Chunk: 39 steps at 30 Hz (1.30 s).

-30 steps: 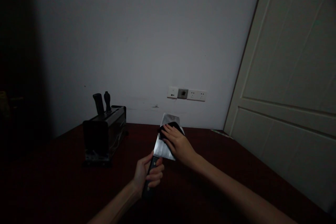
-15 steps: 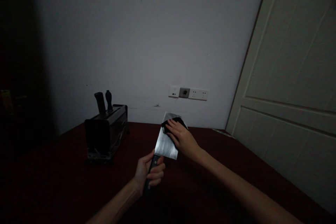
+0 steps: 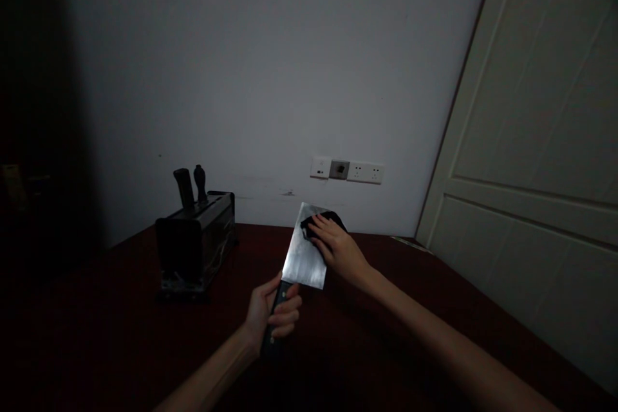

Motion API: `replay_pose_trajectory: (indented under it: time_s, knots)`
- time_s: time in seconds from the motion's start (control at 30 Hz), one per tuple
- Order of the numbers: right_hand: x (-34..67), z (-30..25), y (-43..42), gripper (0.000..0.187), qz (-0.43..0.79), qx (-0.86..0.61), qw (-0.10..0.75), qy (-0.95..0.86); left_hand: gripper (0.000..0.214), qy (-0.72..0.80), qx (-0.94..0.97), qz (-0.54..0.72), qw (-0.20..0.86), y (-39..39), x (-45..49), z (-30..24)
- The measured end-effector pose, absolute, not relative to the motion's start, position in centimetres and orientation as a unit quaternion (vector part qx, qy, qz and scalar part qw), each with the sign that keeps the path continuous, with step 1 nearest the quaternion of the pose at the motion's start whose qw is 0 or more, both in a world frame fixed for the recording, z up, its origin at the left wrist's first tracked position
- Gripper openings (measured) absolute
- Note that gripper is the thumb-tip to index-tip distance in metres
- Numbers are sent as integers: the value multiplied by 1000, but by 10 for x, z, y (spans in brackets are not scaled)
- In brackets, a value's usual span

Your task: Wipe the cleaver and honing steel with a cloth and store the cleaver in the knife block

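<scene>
A cleaver with a broad shiny blade and a dark riveted handle is held above the table, its blade pointing away from me. My left hand is wrapped round the handle. On the far part of the blade lies a black cloth, pressed flat under the fingers of my right hand. The cloth and hand cover the blade's upper right portion. Whatever lies beneath the right palm is hidden.
To the left on the dark red table stands a knife block with two dark handles sticking up. Behind is a pale wall with sockets. A panelled door bounds the right side. The far left is very dark.
My right hand and the cloth have slid slightly toward the blade's right edge. The cleaver and my left hand have shifted a little left and up.
</scene>
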State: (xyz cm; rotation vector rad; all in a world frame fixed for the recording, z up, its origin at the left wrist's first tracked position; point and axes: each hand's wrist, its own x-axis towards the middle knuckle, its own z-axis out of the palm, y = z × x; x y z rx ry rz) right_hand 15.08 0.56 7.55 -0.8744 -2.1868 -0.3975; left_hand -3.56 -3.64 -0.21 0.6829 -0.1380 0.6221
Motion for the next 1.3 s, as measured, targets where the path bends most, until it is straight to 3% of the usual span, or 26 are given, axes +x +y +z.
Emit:
replay_pose_trajectory:
  time_s: [0.2, 0.47, 0.7, 0.93, 1.17, 1.3]
  knots:
    - [136, 53, -37, 37, -125, -271, 301, -906, 30, -64, 329, 318, 887, -33, -38, -4]
    - [155, 67, -5, 36, -140, -330, 349, -866, 30, -64, 321, 324, 888, -35, -36, -2]
    - [141, 50, -36, 37, -120, -274, 297, -907, 29, -70, 316, 322, 889, -33, -36, -7]
    - [150, 68, -6, 36, -142, -320, 351, -869, 30, -74, 316, 295, 899, -38, -35, -3]
    - [136, 56, -41, 39, -112, -239, 278, -924, 29, -76, 326, 283, 899, -33, -37, -5]
    - [148, 69, -21, 37, -119, -266, 293, -911, 30, -68, 327, 282, 900, -35, -36, -3]
